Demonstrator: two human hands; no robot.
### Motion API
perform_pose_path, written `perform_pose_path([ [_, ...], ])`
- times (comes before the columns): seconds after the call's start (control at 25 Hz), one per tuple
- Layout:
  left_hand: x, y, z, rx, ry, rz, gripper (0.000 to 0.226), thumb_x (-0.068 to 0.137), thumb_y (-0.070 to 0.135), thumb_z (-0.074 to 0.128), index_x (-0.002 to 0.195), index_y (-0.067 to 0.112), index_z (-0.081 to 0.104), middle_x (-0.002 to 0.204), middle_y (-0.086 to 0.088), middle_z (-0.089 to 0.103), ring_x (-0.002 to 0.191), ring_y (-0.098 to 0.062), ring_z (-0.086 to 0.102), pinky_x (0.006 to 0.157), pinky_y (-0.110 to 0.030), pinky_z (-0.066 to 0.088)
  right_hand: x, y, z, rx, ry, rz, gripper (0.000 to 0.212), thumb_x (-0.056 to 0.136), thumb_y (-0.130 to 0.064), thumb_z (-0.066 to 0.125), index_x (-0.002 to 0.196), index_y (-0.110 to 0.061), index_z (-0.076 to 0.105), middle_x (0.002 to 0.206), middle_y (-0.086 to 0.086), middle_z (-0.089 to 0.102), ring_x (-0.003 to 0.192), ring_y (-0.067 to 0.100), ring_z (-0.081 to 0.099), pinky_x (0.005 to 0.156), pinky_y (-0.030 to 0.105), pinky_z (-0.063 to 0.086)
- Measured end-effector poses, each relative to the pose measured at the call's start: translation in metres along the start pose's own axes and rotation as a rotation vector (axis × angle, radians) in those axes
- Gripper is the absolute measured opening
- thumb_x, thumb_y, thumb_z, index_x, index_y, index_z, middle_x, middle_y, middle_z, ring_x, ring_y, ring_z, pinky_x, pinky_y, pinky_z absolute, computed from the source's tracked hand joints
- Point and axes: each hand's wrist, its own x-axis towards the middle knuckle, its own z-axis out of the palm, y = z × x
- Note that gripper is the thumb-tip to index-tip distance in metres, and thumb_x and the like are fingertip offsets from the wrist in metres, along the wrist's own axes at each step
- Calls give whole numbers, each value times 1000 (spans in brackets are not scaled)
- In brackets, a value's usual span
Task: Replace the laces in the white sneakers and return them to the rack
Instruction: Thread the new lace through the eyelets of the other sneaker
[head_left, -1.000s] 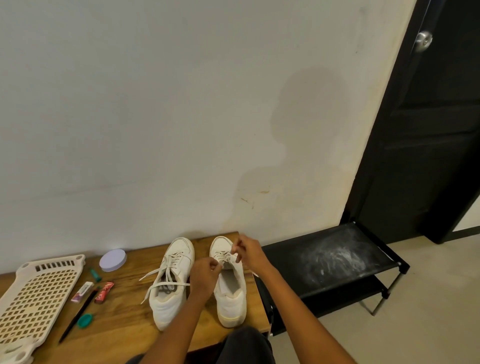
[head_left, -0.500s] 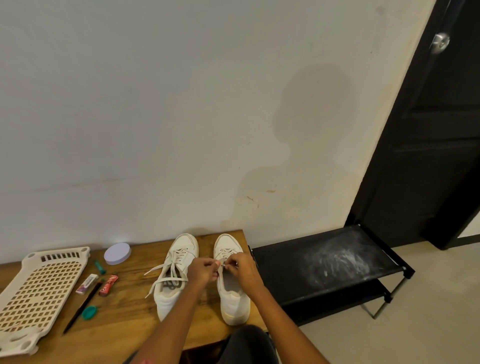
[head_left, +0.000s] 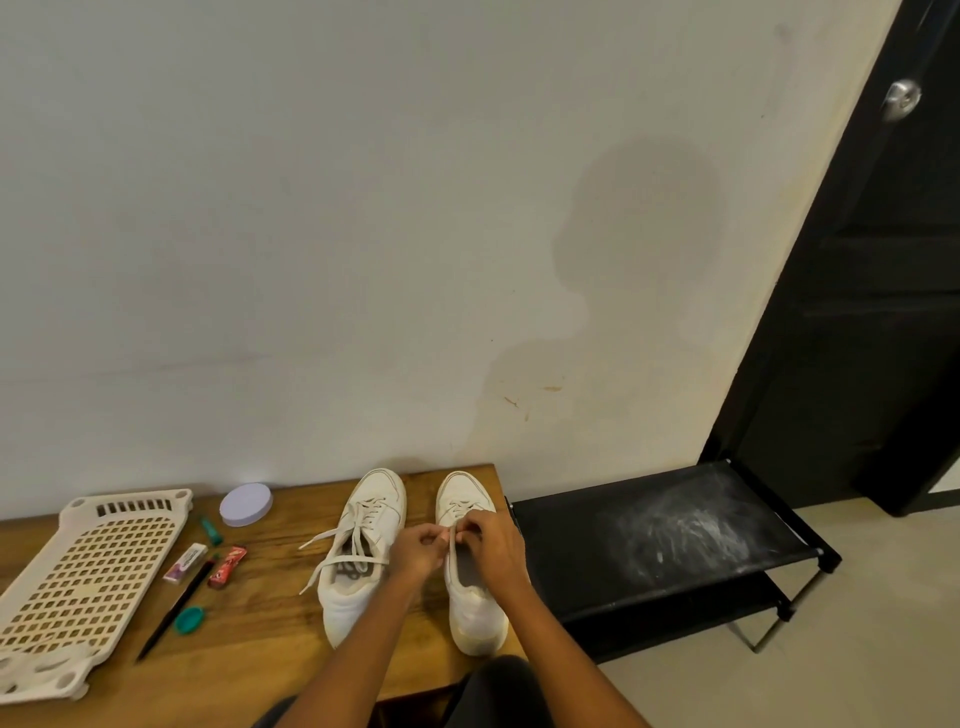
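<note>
Two white sneakers stand side by side on the wooden table (head_left: 249, 654), toes toward the wall; the left sneaker (head_left: 358, 556) has its lace threaded through the eyelets, with the loose ends trailing off to its left across the wood; the right sneaker (head_left: 470, 587) sits near the table's right edge, and both hands meet over its tongue. The left hand (head_left: 415, 551) has its fingers curled in, pinching the lace (head_left: 453, 538) of that shoe; the right hand (head_left: 496, 543) is likewise curled close, its fingertips on the same lace just beside the left; a short strand rises between them.

To the right of the table, set lower, stands the black shoe rack (head_left: 571, 545); its top shelf shows pale dusty smears; the lower shelf is mostly in shadow, and I cannot tell what it holds.

At the table's left end lies a cream perforated tray (head_left: 88, 577), tilted a little, holding nothing I can make out; beside it lie a small white-and-purple packet (head_left: 185, 562), a red wrapper (head_left: 227, 565), a black pencil (head_left: 174, 610), a teal cap (head_left: 188, 619) and another small teal piece (head_left: 212, 531); a round lilac lid (head_left: 245, 504) rests near the wall.
</note>
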Motion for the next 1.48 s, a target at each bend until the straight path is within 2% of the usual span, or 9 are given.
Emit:
perform_pose_path([
  [0.16, 1, -4, 7, -38, 70, -22, 11, 91, 10, 58, 86, 11, 68, 88, -5, 65, 86, -26, 63, 84, -39, 56, -8, 4, 5, -30, 7, -39, 40, 93, -31, 55, 132, -26, 47, 123, -3, 60, 115, 15, 52, 97, 20, 40],
  [0.32, -2, 1, 7, 123, 218, 46, 23, 99, 18, 42, 103, 9, 62, 104, -10, 64, 92, -23, 58, 82, -32, 49, -13, 0, 13, -124, 283, -129, 18, 78, -38, 69, 87, -23, 69, 84, -7, 70, 79, 12, 66, 69, 22, 50],
  [0.44, -7, 20, -1, -115, 382, 53, 27, 101, 17, 32, 112, 3, 52, 107, -17, 62, 99, -33, 60, 86, -38, 50, -22, -11, 21, -161, 111, -35, 33, 91, -46, 52, 99, -17, 67, 96, -3, 69, 85, 10, 64, 63, 14, 42],
  [0.56, -16, 45, -29, -384, 550, 50, 20, 101, 9, 28, 106, -1, 45, 101, -25, 58, 86, -38, 61, 78, -43, 50, -23, -8, 23, -140, 135, 106, 36, 93, -48, 48, 100, -18, 67, 98, -3, 70, 78, 4, 59, 53, 7, 32],
  [0.72, -35, 55, -85, -268, 778, 116, 16, 96, 0, 35, 107, -4, 45, 104, -25, 55, 100, -40, 55, 74, -38, 39, -32, -11, 28, -141, 148, 163, 40, 90, -53, 51, 96, -18, 69, 94, -3, 71, 80, 8, 65, 57, 13, 44],
  [0.88, -57, 39, -118, -152, 910, 53, 24, 97, 1, 38, 118, -8, 43, 114, -29, 55, 103, -45, 54, 78, -42, 44, -43, -12, 16, -58, 99, 222, 39, 84, -56, 59, 87, -18, 69, 86, -6, 67, 68, 3, 57, 48, 7, 32],
  [1.12, -47, 2, -88, 475, 465, 170, 21, 91, 11, 55, 111, 8, 60, 109, -12, 66, 100, -27, 60, 82, -34, 50, -45, -13, 10, -135, 51, 71, 37, 90, -50, 52, 104, -20, 68, 103, -8, 68, 75, 1, 50, 56, 6, 36],
  [1.32, -37, 11, -25, 654, 105, 337, 23, 92, 17, 55, 114, 18, 61, 116, 1, 64, 103, -13, 60, 80, -17, 44, -37, -11, 15, -182, 3, 46, 43, 94, -51, 39, 99, -19, 68, 96, -3, 71, 76, 9, 62, 66, 18, 47],
  [1.48, -25, 12, -1, 743, 107, 317, 18, 94, 19, 53, 110, 18, 59, 112, 0, 64, 95, -12, 60, 82, -16, 46, -31, -6, 20, -239, -21, 48, 43, 96, -50, 38, 103, -18, 66, 101, -1, 69, 87, 13, 66, 76, 23, 52],
])
